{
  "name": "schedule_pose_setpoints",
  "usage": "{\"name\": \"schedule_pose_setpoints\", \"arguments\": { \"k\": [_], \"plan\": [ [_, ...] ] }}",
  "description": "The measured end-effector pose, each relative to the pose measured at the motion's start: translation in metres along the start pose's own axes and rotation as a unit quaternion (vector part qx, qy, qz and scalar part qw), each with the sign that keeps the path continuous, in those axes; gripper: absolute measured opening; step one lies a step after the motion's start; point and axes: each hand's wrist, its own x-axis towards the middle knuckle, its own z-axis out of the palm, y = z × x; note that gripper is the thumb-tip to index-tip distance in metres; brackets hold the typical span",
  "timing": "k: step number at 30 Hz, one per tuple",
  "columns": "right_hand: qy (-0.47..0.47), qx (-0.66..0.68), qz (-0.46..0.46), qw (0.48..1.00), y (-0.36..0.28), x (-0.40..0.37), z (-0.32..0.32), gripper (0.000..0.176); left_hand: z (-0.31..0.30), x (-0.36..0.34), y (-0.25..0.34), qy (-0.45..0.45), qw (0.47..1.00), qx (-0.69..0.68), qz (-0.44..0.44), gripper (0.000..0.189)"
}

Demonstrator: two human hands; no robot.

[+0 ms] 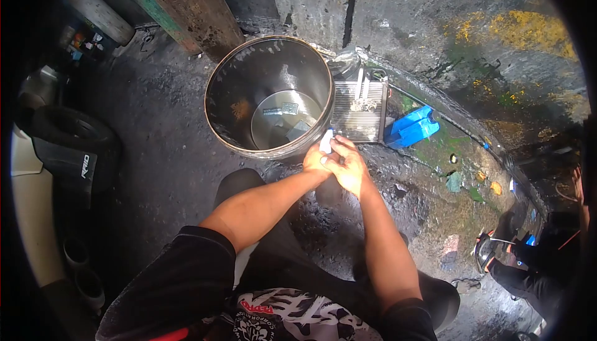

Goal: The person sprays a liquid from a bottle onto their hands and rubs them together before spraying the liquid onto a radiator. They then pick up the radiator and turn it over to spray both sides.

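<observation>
My left hand (315,160) and my right hand (349,165) meet just past the near rim of a dark metal drum (233,86). A small white object (326,141) with a bit of blue at its top sticks up between them. Both hands are closed around it, the right fingers overlapping the left hand. The object's lower part is hidden by my fingers, and I cannot tell its kind. Shallow murky liquid (267,123) covers the drum's bottom, with a few flat pieces (289,108) in it.
A finned radiator (345,117) with metal parts on it lies right of the drum, beside a cut blue plastic container (413,128). A concrete wall (398,23) and rusty post (186,11) stand behind. A tire (68,129) is at left; another person's foot (484,251) is at right.
</observation>
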Motion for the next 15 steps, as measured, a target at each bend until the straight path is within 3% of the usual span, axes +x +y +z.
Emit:
{"name": "schedule_pose_setpoints", "arguments": {
  "k": [3, 9, 15],
  "plan": [
    [0.010, -0.005, -0.002, 1.000, -0.004, -0.001, -0.002, 0.075, -0.001, 0.002, -0.001, -0.029, 0.998, -0.054, -0.014, 0.053],
    [0.021, -0.007, 0.007, 1.000, 0.001, -0.006, -0.002, 0.072, 0.008, 0.012, -0.008, -0.014, 0.997, 0.070, 0.033, 0.050],
    [0.017, 0.021, 0.033, 0.999, 0.021, -0.011, 0.002, 0.071, 0.018, 0.004, -0.022, -0.025, 0.996, 0.087, -0.020, 0.052]
  ]
}}
